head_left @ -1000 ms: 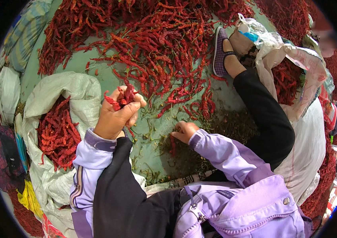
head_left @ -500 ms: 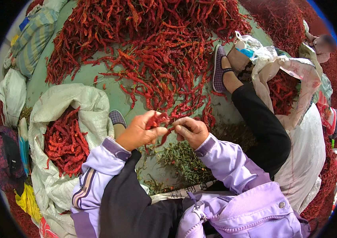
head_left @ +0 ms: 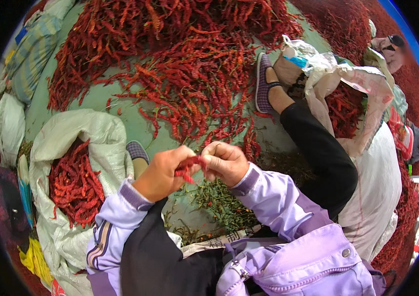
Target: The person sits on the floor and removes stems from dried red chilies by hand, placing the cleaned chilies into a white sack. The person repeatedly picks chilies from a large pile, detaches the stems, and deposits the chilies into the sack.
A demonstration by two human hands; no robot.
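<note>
Red dried chili peppers (head_left: 188, 167) are bunched in my left hand (head_left: 164, 171), whose fingers curl round them. My right hand (head_left: 226, 164) meets it from the right, thumb and forefinger pinched at the end of a chili; the exact spot of the pinch is partly hidden. Below both hands lies a heap of green chili stems (head_left: 219, 200). Just beyond them, loose red chilies (head_left: 194, 108) spread over the pale green floor from a big pile (head_left: 170, 29). Left of my left hand stands an open white woven sack (head_left: 113, 135) with red chilies (head_left: 76, 185) in it.
At the right, beside my bent leg (head_left: 318, 148), stands another white sack (head_left: 372, 197) with chilies in its mouth. Striped bags (head_left: 34, 59) and a yellow bag (head_left: 36, 259) lie at the left. Another person (head_left: 389, 52) is at the far right among larger chili heaps.
My hands have come closer together, the right one moving left toward the chilies in the left. The whole view has shifted slightly.
</note>
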